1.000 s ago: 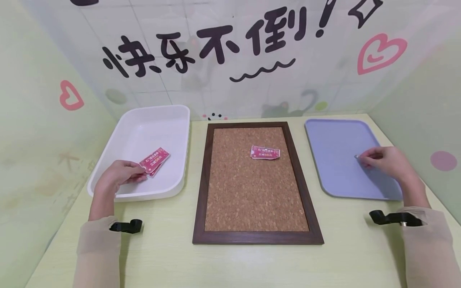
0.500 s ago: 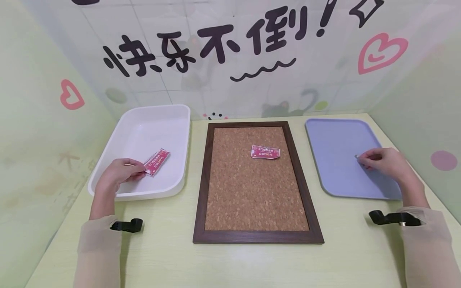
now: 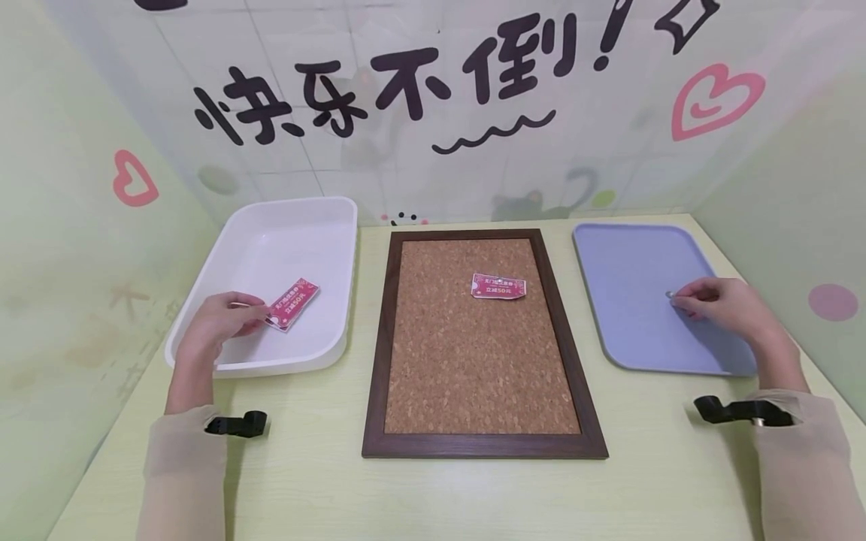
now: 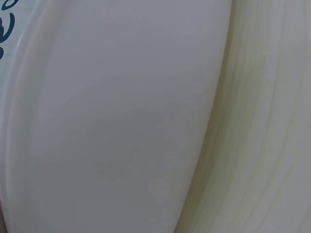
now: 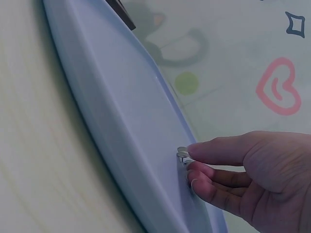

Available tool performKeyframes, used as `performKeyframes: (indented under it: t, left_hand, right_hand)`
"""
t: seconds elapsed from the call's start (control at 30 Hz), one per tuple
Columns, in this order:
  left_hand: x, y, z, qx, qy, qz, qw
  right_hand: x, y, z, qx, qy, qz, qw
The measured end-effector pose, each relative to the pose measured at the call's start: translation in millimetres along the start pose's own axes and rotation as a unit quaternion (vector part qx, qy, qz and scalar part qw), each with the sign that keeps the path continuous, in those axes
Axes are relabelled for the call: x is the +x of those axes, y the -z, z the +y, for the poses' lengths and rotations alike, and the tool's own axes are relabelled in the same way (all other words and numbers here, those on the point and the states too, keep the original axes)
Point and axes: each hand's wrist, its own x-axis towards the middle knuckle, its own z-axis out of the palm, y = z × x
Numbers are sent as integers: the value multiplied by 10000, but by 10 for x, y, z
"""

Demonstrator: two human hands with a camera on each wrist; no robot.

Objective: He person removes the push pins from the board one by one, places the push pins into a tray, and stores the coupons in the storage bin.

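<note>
In the head view my left hand reaches into the white tray. Its thumb and fingers pinch the near-left end of a pink coupon. A pale edge shows under it, but I cannot tell whether a second coupon lies there. My right hand is over the blue tray, with silver flat-headed thumbtacks at its fingertips in the right wrist view. How many tacks it pinches is unclear. Another pink coupon is on the cork board, with a small tack near its top edge.
The brown-framed board lies between the two trays on a pale wooden table. Patterned walls close off the back and both sides. Each wrist carries a black camera mount. The left wrist view shows mostly the white tray's outer wall.
Two fanned coupons in my left hand have come together into what looks like one stack. The left fingers have shifted slightly up and left. My right hand has hardly moved.
</note>
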Motion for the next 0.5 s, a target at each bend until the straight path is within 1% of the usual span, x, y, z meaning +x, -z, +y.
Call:
performKeyframes:
  t: [0.2, 0.4, 0.5]
  left_hand:
    - [-53, -17, 36, -14, -187, 249, 9995]
    - [-75, -48, 96, -16, -559, 476, 9973]
    - [-85, -70, 137, -74, -657, 534, 9964]
  right_hand:
    - [2, 12, 0, 140, 3, 65, 9999]
    - [0, 19, -17, 206, 113, 222, 9995]
    - [5, 18, -38, 192, 195, 288, 9992]
